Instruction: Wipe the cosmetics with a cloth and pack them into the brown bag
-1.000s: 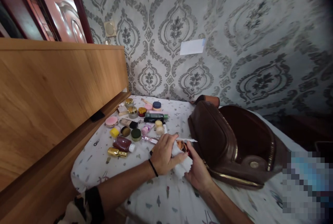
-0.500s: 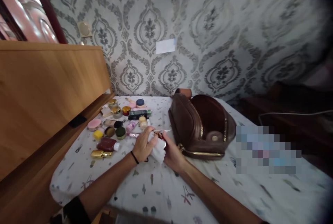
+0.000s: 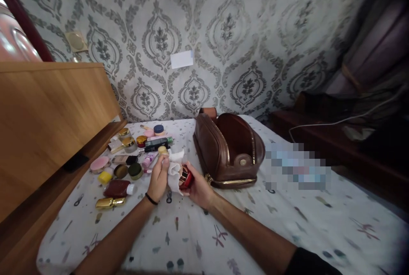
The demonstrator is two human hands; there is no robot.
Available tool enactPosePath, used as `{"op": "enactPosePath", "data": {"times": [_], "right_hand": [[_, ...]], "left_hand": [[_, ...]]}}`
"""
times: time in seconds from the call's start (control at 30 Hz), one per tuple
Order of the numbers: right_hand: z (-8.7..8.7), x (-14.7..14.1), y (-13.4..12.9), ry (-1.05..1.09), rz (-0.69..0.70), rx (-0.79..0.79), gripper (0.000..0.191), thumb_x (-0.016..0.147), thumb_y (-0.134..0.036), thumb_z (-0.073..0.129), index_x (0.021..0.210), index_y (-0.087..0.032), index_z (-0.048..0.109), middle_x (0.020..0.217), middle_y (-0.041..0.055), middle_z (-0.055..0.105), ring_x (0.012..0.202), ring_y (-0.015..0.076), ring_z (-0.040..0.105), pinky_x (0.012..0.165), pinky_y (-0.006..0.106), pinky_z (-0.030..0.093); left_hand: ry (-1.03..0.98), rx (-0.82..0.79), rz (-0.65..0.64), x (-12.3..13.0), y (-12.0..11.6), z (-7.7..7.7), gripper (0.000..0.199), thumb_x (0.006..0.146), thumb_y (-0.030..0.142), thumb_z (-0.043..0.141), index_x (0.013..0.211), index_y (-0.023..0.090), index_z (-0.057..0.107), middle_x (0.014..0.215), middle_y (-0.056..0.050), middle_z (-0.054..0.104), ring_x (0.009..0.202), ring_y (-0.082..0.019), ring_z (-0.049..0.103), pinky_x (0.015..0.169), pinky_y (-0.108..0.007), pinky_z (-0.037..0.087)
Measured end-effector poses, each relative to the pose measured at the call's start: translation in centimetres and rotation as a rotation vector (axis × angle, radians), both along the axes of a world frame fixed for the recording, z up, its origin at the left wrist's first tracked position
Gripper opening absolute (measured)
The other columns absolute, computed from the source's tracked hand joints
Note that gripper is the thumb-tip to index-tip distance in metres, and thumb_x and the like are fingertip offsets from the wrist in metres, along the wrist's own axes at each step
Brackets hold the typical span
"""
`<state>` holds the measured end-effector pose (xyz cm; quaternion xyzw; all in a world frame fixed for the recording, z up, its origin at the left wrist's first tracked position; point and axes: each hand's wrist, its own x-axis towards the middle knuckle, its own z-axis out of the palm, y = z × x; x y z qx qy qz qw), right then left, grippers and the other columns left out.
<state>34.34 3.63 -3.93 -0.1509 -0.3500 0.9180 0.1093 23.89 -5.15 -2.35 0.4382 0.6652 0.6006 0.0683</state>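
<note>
My right hand (image 3: 198,187) is closed around a red jar with a gold band (image 3: 185,178). In my left hand (image 3: 159,178) is a white cloth or wipe (image 3: 174,176), pinched at its edge and hanging against the jar's left side. Both hands are above the patterned sheet, in front of a brown leather toiletry bag (image 3: 212,151). The bag stands with its zipped top gaping. To the left of my left hand lie a dark red bottle with a white cap (image 3: 117,188) and a gold tube (image 3: 110,203).
Several cosmetics stand at the left, among them a dark green-lidded jar (image 3: 135,171), a pink compact (image 3: 99,163), a yellow-capped item (image 3: 105,177) and a blue-lidded jar (image 3: 159,130). A wooden panel (image 3: 57,117) borders the left side. A blurred-out patch (image 3: 297,166) covers something on the right.
My left hand has drawn away from the right with the cloth, so more of the red jar shows. The view has turned to the right.
</note>
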Motion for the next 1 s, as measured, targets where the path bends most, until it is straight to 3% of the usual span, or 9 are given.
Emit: {"op": "enactPosePath", "data": {"times": [0.07,0.13,0.23,0.3,0.4,0.47,0.67,0.87,1.0], "right_hand": [[-0.3,-0.2,-0.1,0.011,-0.046,0.093,0.049,0.075,-0.067,0.063,0.092,-0.022,0.06,0.062,-0.0028,0.062,0.045,0.0116,0.051,0.038,0.019,0.023],[-0.5,-0.4,-0.1,0.027,-0.145,0.247,0.048,0.076,-0.066,0.061,0.095,-0.022,0.06,0.07,-0.001,0.064,0.056,0.015,0.057,0.044,0.022,0.035],[-0.5,-0.2,-0.1,0.057,-0.308,0.444,0.043,0.078,-0.059,0.063,0.099,-0.022,0.063,0.097,0.004,0.069,0.096,0.0228,0.062,0.078,0.033,0.049],[-0.3,0.3,-0.1,0.043,-0.338,0.566,0.045,0.08,-0.058,0.062,0.108,-0.023,0.063,0.115,0.0051,0.066,0.118,0.0244,0.053,0.101,0.036,0.04],[-0.2,0.9,-0.3,-0.06,-0.294,0.752,0.057,0.085,-0.064,0.053,0.125,-0.024,0.056,0.135,0.0073,0.056,0.132,0.0253,0.044,0.113,0.039,0.026],[-0.4,1.1,-0.6,-0.132,-0.248,0.792,0.066,0.085,-0.067,0.05,0.133,-0.022,0.05,0.141,0.01,0.05,0.136,0.0273,0.039,0.115,0.041,0.023],[-0.4,1.3,-1.1,-0.122,-0.231,0.896,0.069,0.087,-0.063,0.048,0.142,-0.022,0.038,0.132,0.0118,0.058,0.126,0.0284,0.051,0.11,0.041,0.032],[0.2,1.8,-1.4,-0.034,-0.2,0.847,0.062,0.088,-0.063,0.049,0.137,-0.024,0.043,0.135,0.0082,0.055,0.129,0.0251,0.047,0.111,0.039,0.029],[-0.1,0.3,-1.2,0.105,-0.312,0.477,0.058,0.081,-0.068,0.056,0.12,-0.026,0.052,0.119,0.0049,0.064,0.111,0.0237,0.058,0.094,0.036,0.046]], "left_hand": [[0.065,0.013,0.019,0.2,-0.3,0.0,0.037,0.1,0.047,0.03,0.102,0.019,0.054,0.097,-0.005,0.061,0.094,-0.02,0.058,0.087,-0.033,0.045],[0.235,-0.004,-0.05,0.5,-0.6,0.0,0.035,0.1,0.041,0.03,0.112,0.019,0.055,0.111,-0.008,0.062,0.107,-0.021,0.056,0.095,-0.036,0.042],[0.516,-0.068,-0.165,0.9,-1.1,0.1,0.03,0.098,0.032,0.039,0.121,0.018,0.052,0.118,-0.011,0.058,0.113,-0.023,0.053,0.098,-0.038,0.042],[0.589,-0.112,-0.143,1.1,-1.1,0.3,0.027,0.096,0.028,0.042,0.119,0.018,0.053,0.112,-0.011,0.059,0.108,-0.023,0.055,0.093,-0.037,0.044],[0.558,-0.136,-0.067,1.1,-0.9,0.6,0.019,0.096,0.026,0.038,0.101,0.019,0.056,0.095,-0.007,0.059,0.092,-0.021,0.056,0.082,-0.034,0.045],[0.511,-0.126,-0.047,1.1,-0.8,0.8,0.021,0.097,0.028,0.036,0.088,0.02,0.053,0.085,-0.004,0.056,0.083,-0.02,0.054,0.076,-0.032,0.044],[0.285,-0.101,-0.048,0.6,-0.6,1.1,0.034,0.096,0.041,0.04,0.07,0.021,0.047,0.072,-0.001,0.051,0.071,-0.017,0.048,0.067,-0.029,0.04],[-0.146,-0.079,-0.046,0.0,-0.5,0.3,0.046,0.091,0.059,0.044,0.07,0.018,0.051,0.063,0.001,0.049,0.06,-0.015,0.045,0.056,-0.028,0.038],[-0.039,-0.078,-0.069,0.2,-0.3,0.0,0.046,0.096,0.056,0.035,0.083,0.018,0.059,0.08,-0.004,0.061,0.077,-0.02,0.056,0.073,-0.034,0.046]]}}
